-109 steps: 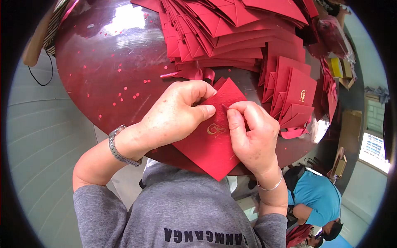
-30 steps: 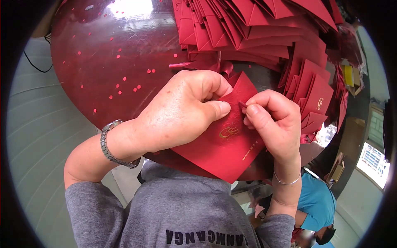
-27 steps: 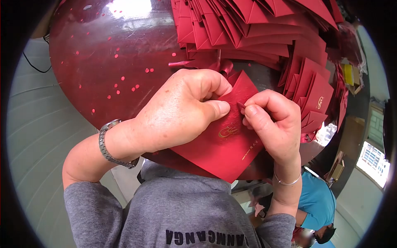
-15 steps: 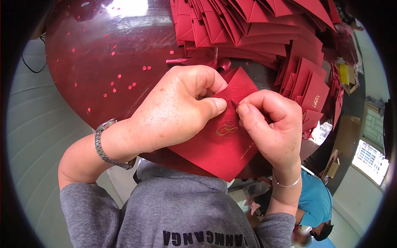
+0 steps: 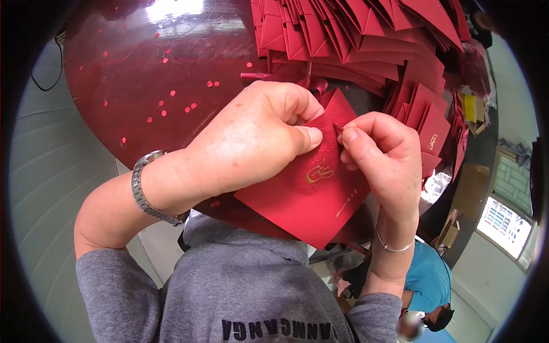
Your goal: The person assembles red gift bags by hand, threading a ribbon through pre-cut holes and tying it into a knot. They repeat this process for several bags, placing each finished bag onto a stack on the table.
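Observation:
A red paper gift bag with a gold emblem lies flat at a slant over the table's near edge. My left hand pinches its upper left edge, thumb on the printed face and fingers curled behind. Close by on the right, my right hand has thumb and forefinger closed on the pointed end of a dark red ribbon, which meets the bag's face near its upper edge. The rest of that ribbon is hidden. Behind the bag, more shiny ribbon shows beyond my left knuckles.
Many folded red bags are stacked at the back and right of the dark red glossy table. Small red paper dots are scattered over its left part. A person in a teal shirt is at the lower right.
The bag and both hands have shifted slightly right and up in view. My grips stay the same, the right fingers still on the ribbon tip.

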`<state>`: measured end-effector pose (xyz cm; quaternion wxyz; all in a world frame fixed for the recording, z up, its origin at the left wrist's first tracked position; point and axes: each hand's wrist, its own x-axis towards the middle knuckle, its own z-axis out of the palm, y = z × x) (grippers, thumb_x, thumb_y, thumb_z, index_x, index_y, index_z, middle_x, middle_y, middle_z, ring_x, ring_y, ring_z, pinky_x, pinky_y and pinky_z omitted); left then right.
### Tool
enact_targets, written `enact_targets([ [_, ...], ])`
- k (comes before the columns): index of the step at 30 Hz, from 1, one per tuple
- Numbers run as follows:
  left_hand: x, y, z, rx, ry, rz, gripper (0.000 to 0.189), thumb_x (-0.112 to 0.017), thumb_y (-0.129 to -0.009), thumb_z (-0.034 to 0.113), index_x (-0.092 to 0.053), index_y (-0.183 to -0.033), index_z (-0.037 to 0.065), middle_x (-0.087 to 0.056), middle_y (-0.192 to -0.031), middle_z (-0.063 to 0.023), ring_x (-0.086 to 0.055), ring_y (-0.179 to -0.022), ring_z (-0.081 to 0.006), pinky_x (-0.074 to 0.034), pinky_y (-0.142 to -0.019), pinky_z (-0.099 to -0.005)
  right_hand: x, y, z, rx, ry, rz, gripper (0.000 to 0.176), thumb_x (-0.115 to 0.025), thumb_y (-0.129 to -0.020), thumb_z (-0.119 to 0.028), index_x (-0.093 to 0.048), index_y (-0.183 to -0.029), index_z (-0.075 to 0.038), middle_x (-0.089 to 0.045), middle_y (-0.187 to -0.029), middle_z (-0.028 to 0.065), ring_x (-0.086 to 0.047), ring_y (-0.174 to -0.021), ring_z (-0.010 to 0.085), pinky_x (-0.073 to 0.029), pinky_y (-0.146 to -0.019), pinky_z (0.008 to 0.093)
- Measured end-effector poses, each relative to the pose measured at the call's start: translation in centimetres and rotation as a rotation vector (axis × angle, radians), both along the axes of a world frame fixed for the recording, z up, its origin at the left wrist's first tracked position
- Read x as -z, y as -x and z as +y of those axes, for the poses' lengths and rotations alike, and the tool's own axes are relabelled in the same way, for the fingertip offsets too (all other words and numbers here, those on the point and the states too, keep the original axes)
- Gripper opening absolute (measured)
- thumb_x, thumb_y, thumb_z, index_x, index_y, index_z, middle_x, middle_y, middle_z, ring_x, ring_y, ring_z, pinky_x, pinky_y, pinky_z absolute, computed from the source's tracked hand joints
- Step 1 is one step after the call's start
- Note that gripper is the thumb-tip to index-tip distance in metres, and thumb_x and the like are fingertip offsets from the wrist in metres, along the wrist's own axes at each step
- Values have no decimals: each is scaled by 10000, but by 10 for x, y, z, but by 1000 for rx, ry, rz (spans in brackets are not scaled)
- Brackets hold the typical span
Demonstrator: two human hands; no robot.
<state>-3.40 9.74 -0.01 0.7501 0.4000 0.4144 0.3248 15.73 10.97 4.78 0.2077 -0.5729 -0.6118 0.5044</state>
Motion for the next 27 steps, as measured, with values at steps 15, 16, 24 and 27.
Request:
enact_targets([
  [15,5,-5,0,-107,1,-15,164,-630,-868,57,-660,-989,-49,-677,-830,-55,-608,-748,-92,-501,-697,-247,21,-14,2,-46,41,224,122,-637,-893,-87,-656,-860,29,-645,-720,17,-575,-682,57,-467,-625,218],
  [16,6,-5,0,-111,-22,11,164,-634,-868,59,-658,-989,-49,-678,-829,-55,-610,-747,-91,-504,-697,-249,21,-13,1,-68,-3,204,113,-637,-890,-79,-654,-853,27,-644,-723,15,-576,-691,60,-470,-634,222],
  [24,5,-6,-2,-134,-85,77,154,-641,-864,53,-657,-984,-43,-682,-821,-61,-623,-757,-91,-512,-702,-257,20,-16,5,-100,5,189,109,-655,-871,-80,-664,-850,26,-648,-725,21,-582,-697,67,-480,-644,235],
  [27,4,-6,-2,-132,-107,78,153,-641,-862,49,-657,-983,-42,-683,-818,-62,-625,-760,-92,-512,-703,-257,20,-15,4,-102,18,199,106,-655,-868,-79,-666,-853,26,-651,-734,24,-586,-704,69,-481,-649,234],
])
